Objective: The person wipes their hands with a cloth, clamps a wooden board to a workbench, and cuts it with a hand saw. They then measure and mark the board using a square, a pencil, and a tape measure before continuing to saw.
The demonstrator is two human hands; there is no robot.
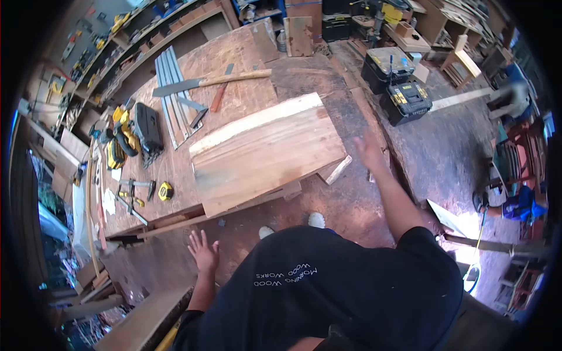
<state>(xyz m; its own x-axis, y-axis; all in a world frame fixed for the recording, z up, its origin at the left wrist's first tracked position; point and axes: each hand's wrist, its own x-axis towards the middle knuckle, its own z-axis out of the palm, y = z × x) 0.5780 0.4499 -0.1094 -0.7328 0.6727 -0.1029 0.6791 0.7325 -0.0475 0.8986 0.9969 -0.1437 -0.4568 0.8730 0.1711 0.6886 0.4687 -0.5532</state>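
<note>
A wide wooden board [266, 155] with a pale edge lies on the workbench, reaching past its front edge. My left hand [204, 251] hovers in front of the bench, fingers spread and holding nothing. Off the board's right end is my right hand [369, 152], slightly blurred, its fingers stretched out with nothing in them. Neither hand appears to touch the board. A small wood offcut [338, 169] sits beneath the board's right corner. Left of the board lie a yellow tape measure [166, 191] and a bar clamp [133, 202].
Behind the board are a long-handled blade [181, 88], metal strips [170, 73] and a square [196, 111]. A yellow power tool [120, 140] and dark case [147, 130] stand on the left. Black toolboxes [407, 100] stand at the right. Another person's arm [494, 209] shows far right.
</note>
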